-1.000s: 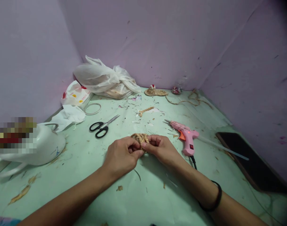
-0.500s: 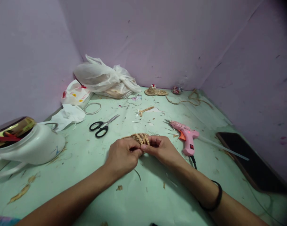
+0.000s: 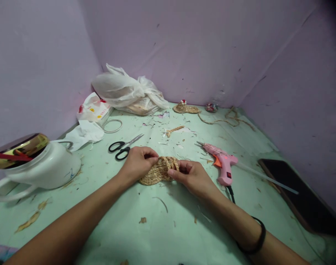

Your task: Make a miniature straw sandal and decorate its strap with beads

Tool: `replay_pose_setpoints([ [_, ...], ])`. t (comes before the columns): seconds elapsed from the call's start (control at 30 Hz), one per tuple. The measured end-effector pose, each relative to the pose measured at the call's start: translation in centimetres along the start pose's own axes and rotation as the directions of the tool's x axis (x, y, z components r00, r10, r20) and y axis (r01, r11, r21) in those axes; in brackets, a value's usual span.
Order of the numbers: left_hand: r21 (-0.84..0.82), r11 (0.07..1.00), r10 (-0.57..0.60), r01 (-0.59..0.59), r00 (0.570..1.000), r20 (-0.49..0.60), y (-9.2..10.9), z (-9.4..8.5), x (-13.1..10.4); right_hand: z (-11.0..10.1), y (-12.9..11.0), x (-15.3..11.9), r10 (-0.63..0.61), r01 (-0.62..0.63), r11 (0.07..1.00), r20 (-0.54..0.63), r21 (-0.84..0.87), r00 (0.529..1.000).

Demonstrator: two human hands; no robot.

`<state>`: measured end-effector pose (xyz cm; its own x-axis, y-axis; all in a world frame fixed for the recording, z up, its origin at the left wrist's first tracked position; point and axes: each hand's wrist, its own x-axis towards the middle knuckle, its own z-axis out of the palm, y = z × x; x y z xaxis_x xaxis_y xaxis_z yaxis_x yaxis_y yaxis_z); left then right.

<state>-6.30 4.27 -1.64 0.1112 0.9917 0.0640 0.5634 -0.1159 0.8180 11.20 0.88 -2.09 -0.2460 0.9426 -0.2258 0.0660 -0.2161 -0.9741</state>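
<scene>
A small woven straw slipper (image 3: 156, 173) is held just above the table, tilted so its ribbed sole shows. Braided strands cross over its right end. My left hand (image 3: 140, 162) pinches its upper edge, thumb and fingers closed. At the braided end, my right hand (image 3: 191, 176) grips it between thumb and fingers. A finished-looking straw slipper (image 3: 186, 108) with red and white beads on top lies at the back. To the right of my hands rests a pink glue gun (image 3: 224, 162) with a clear glue stick (image 3: 267, 179) in it.
Black-handled scissors (image 3: 125, 147) lie left of my hands. A white pot (image 3: 52, 167) stands at left. Behind are a metal ring (image 3: 112, 126), a tied plastic bag (image 3: 131, 92), a bead container (image 3: 212, 107) and twine (image 3: 234, 119). A phone (image 3: 297, 195) lies at right.
My left hand has moved up and left along the straw slipper, uncovering its woven sole. The right hand keeps hold of the braided end. The view has shifted slightly left.
</scene>
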Motion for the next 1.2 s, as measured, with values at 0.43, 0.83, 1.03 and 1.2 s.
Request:
replay_pose_setpoints([
  [0.43,0.088,0.995,-0.046,0.045,0.999,0.017,0.1,-1.1,0.4,0.0,-0.3,-0.2,-0.004,0.003,0.999,-0.042,-0.035,0.999],
  [0.83,-0.073,0.989,-0.106,0.127,0.964,0.243,0.9,-2.2,-0.8,-2.6,-0.8,-0.6,-0.191,0.096,0.964,-0.399,-0.247,0.897],
  [1.03,-0.256,0.961,-0.036,0.108,0.961,0.273,1.8,-1.8,-1.3,-2.0,-1.2,-0.1,0.027,-0.009,0.987,-0.107,0.161,0.994],
  [1.2,-0.414,0.887,-0.077,0.206,0.949,0.307,2.3,-1.3,-2.0,-0.9,-1.4,-0.2,0.100,-0.090,0.973,-0.036,0.213,0.994],
])
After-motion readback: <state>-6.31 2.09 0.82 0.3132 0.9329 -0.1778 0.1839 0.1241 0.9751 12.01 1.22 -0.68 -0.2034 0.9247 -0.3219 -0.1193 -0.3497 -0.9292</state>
